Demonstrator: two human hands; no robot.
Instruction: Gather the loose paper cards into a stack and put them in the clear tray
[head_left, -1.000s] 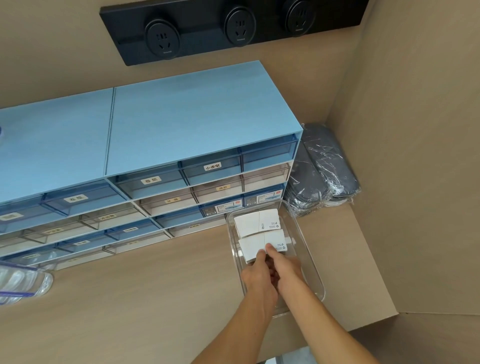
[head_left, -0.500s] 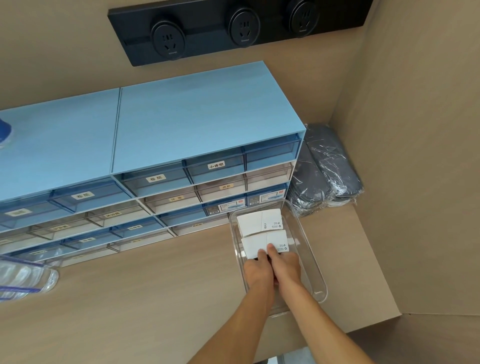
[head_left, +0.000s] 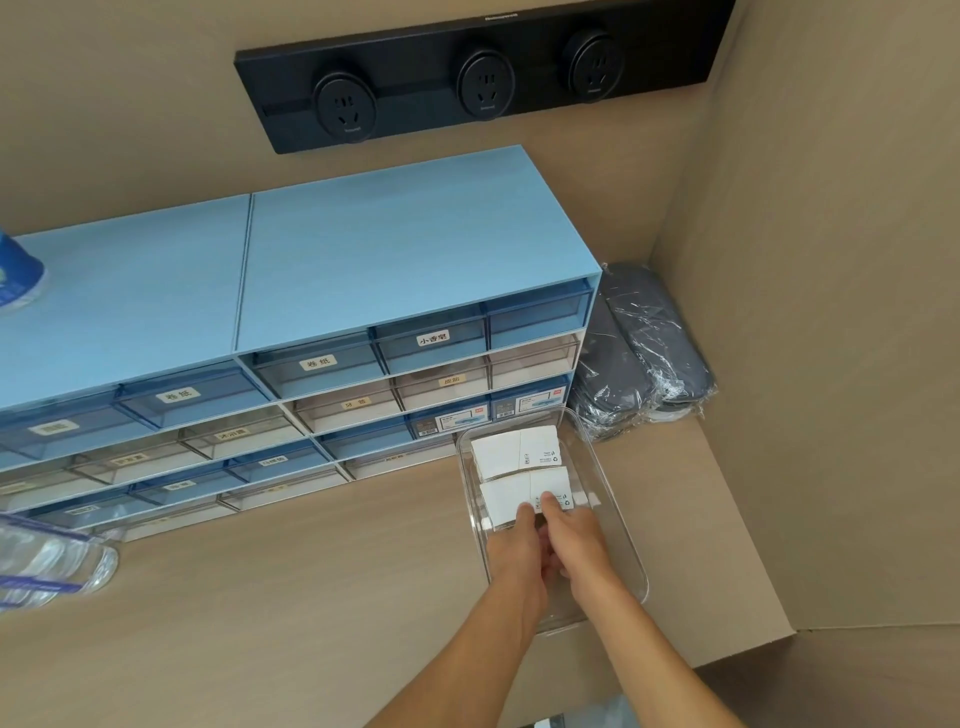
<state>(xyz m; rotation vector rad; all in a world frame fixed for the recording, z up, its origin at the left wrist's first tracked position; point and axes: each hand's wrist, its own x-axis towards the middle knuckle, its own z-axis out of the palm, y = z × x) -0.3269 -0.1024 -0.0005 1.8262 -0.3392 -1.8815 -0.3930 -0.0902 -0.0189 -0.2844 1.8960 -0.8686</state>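
Tan table (head_left: 260, 613) set in a corner, tan walls behind and to the right; black socket strip (head_left: 483, 78) w/ three round outlets mounted on the back wall. Clear tray (head_left: 618, 499) sits on the table just in front of the blue drawer cabinet (head_left: 363, 312), near its right end. Two stacks of white paper cards inside the tray: far stack (head_left: 511, 449) toward the cabinet, near stack (head_left: 511, 496) touching it on the near side. Both hands are inside the tray, pressed side by side. Left hand (head_left: 517, 553): fingers (head_left: 525, 517) extended, tips resting on the near edge of the near stack. Right hand (head_left: 579, 540): fingers (head_left: 548, 501) lying on top of the same stack's near right corner, over the printed marks. Neither hand is clenched; both are in flat contact w/ the cards, but whether they grip the stack's underside cannot be told, as the palms hide it. Cabinet drawers are labelled, some clear, some blue. Dark wrapped pouches (head_left: 644, 353) lie in the corner right of the cabinet. Clear plastic packaging w/ blue stripe (head_left: 47, 561) at the table's left edge.
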